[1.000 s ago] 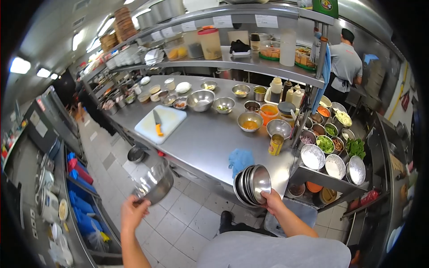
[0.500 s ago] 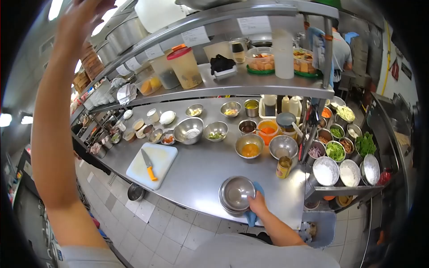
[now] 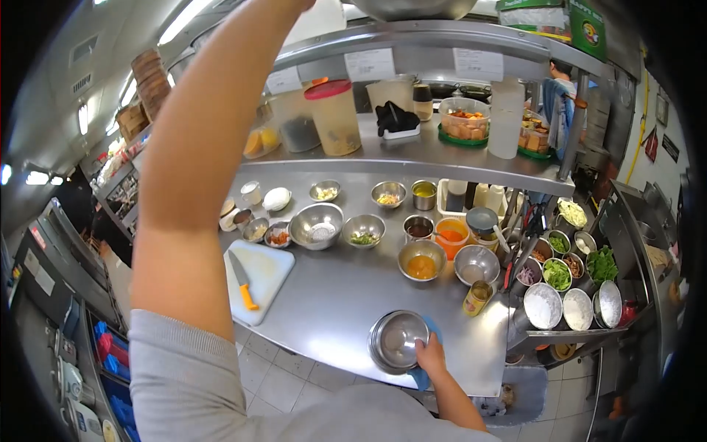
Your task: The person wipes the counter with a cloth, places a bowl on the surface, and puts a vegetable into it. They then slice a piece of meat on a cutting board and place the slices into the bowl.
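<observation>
My right hand [image 3: 431, 355] grips the rim of a stack of steel mixing bowls [image 3: 399, 340] at the front edge of the counter. A blue cloth [image 3: 421, 379] lies beside and partly under the bowls, near that hand. My left arm stretches up past the shelf, and the hand itself is cut off by the top edge. Closest to where it leaves the view is a large metal bowl [image 3: 416, 7] on the top shelf. A knife with an orange handle [image 3: 244, 283] rests on a white cutting board [image 3: 274, 289] to the left.
Small bowls of ingredients, a steel bowl with egg [image 3: 422, 267] and an open can [image 3: 477, 297] stand on the steel counter [image 3: 331, 295]. The overhead shelf [image 3: 412, 163] holds lidded tubs. Containers of greens and white powder [image 3: 543, 308] sit at right. Another person is behind the shelf.
My view has turned left and tilted up. My left arm has reached higher and to the right, its hand leaving the frame. My right hand stays on the bowls.
</observation>
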{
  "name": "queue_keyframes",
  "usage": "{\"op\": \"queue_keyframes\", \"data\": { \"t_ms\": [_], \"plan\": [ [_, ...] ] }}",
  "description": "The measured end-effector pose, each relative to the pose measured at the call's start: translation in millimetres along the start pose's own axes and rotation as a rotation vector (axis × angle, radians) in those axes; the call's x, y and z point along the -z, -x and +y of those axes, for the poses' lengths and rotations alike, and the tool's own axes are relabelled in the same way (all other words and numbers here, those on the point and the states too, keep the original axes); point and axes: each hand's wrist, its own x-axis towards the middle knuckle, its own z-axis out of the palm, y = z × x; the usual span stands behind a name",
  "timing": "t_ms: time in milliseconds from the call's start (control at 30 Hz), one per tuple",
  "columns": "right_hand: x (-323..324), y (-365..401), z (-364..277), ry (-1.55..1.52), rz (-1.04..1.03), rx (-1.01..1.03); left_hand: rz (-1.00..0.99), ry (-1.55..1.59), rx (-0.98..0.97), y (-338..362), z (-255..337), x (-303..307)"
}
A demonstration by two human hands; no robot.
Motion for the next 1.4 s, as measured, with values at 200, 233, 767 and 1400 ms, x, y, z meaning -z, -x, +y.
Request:
{"op": "queue_keyframes", "data": {
  "t_ms": [200,233,767,1400],
  "plan": [
    [7,6,-16,0.02,-0.053,0.022,-0.346,0.285,-0.285,313,-112,21],
    [6,8,-24,0.017,-0.059,0.063,-0.767,0.076,-0.11,372,-135,17],
    [-96,14,-98,0.303,-0.17,0.402,-0.774,-0.014,0.793,719,-278,73],
    [-44,27,-15,0.568,0.166,0.418,-0.864,-0.171,0.828,660,-249,44]
  ]
}}
